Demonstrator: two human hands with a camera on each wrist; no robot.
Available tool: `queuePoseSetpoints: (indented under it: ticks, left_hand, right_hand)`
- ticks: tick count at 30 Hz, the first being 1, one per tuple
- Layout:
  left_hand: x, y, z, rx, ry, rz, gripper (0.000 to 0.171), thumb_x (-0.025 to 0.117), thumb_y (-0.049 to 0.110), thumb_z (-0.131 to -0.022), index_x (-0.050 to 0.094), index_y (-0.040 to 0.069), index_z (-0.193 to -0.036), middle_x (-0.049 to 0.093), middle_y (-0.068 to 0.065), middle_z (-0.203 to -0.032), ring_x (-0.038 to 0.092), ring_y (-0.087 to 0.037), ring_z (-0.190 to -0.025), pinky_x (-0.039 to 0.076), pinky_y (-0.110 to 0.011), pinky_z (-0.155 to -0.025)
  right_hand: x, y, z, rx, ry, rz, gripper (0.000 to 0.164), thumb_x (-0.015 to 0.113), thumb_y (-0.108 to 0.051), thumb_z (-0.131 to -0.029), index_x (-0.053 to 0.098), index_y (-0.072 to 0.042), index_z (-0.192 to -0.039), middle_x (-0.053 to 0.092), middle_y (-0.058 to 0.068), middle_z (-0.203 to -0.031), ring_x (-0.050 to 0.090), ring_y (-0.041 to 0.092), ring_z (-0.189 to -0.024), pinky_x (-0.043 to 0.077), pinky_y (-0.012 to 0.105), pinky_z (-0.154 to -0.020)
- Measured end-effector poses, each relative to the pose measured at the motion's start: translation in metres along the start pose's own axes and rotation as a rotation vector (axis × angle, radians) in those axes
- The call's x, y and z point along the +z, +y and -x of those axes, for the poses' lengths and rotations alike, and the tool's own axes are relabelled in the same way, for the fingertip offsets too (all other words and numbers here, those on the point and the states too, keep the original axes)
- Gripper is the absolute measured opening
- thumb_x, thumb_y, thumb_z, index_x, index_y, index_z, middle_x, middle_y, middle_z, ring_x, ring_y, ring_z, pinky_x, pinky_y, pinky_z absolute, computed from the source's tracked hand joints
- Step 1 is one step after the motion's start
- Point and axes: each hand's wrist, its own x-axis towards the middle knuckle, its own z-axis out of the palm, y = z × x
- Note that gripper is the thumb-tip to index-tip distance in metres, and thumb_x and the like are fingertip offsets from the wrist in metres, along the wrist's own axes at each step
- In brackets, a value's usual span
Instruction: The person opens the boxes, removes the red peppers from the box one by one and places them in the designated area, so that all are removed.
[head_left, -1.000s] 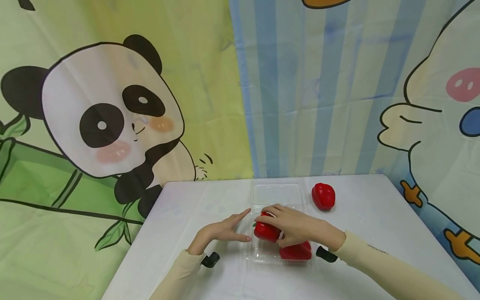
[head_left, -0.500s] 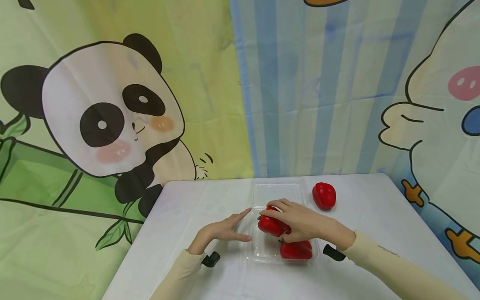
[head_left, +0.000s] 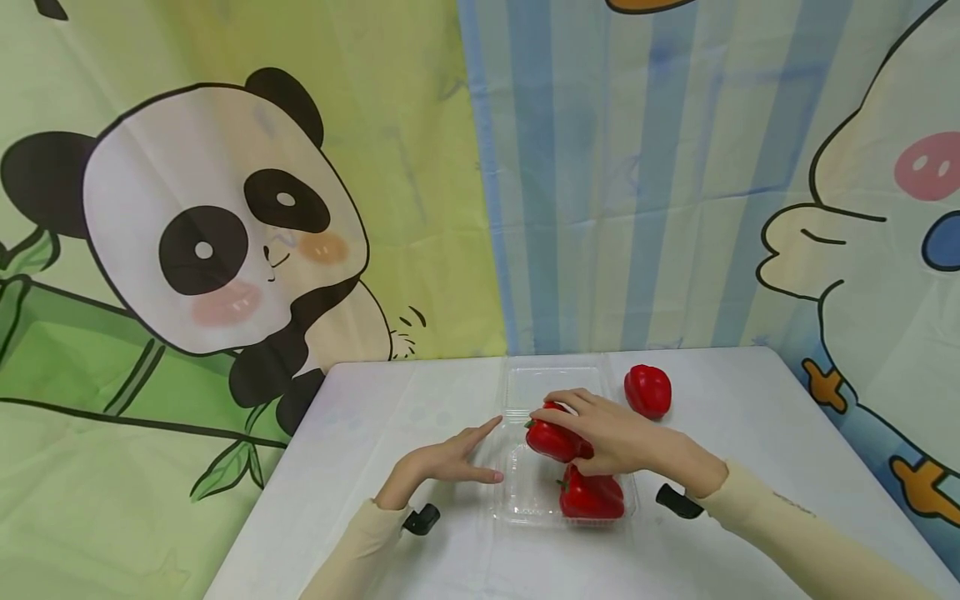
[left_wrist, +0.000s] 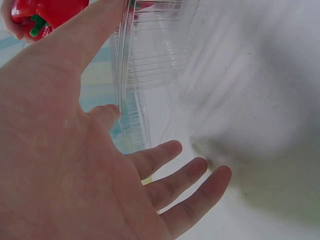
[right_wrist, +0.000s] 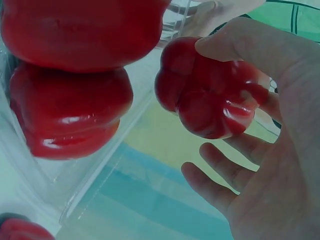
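Observation:
My right hand (head_left: pixel 618 437) holds a red bell pepper (head_left: pixel 553 437) with a green stem over the clear plastic clamshell container (head_left: pixel 521 500). The thumb and fingers grip its sides in the right wrist view. Another red bell pepper (head_left: pixel 592 497) lies in the container's front right. The right wrist view shows two peppers in the container, an upper one (right_wrist: pixel 82 35) and a lower one (right_wrist: pixel 72 112); my hand covers part of this in the head view. My left hand (head_left: pixel 450 460), fingers spread, stands at the container's left rim, at or very near it, and holds nothing.
The container's clear lid (head_left: pixel 557 387) lies folded back behind it. One more red bell pepper (head_left: pixel 648 392) sits on the white table (head_left: pixel 720 400) at the back right. Printed curtains (head_left: pixel 570 208) hang just beyond the table's far edge.
My right hand has moved back and to the right with the pepper, uncovering more of the pepper at the container's front right. My left hand has stayed in place.

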Motion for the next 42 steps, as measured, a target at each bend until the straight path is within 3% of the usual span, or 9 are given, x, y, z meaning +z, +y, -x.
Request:
queuePoseSetpoints:
  ticks: [42]
  left_hand:
    - [0.000,0.000,0.000,0.014,0.001,0.001,0.103,0.070,0.057,-0.088,0.007,0.026,-0.163,0.024,-0.013,-0.165,0.025,-0.033,-0.152,0.029,-0.059,-0.118]
  right_hand:
    - [-0.005,0.021,0.032,0.059,0.118,0.018,0.092,0.090,-0.021,-0.069,0.045,-0.027,-0.149,0.048,0.008,-0.148,0.046,0.029,-0.134,0.058,0.048,-0.090]
